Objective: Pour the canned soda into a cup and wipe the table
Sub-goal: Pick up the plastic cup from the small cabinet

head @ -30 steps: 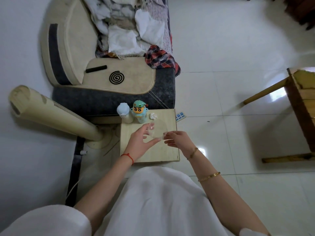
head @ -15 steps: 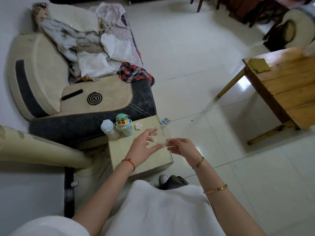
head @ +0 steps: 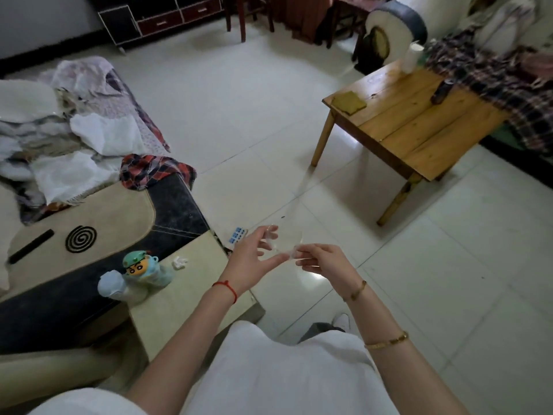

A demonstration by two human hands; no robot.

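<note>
A clear plastic cup [head: 288,238] lies tilted between my two hands, above the floor just right of the small cream table [head: 191,298]. My left hand [head: 254,262] wraps its fingers and thumb around the cup's side. My right hand [head: 320,260] pinches the cup's near rim. Far right stands a wooden table [head: 419,127]; on it are a yellow cloth [head: 349,102] at the near corner and a dark soda can [head: 442,91] by the far edge.
On the small cream table stand a cartoon bottle [head: 143,269], a white bottle [head: 115,287] and a crumpled tissue [head: 179,262]. A sofa [head: 89,223] with piled clothes is at left. A plaid cloth [head: 508,85] drapes past the wooden table. White tiled floor lies between.
The view has swung up and to the right, bringing the wooden table into sight. Both hands have kept hold of the cup and carried it past the small table's right edge.
</note>
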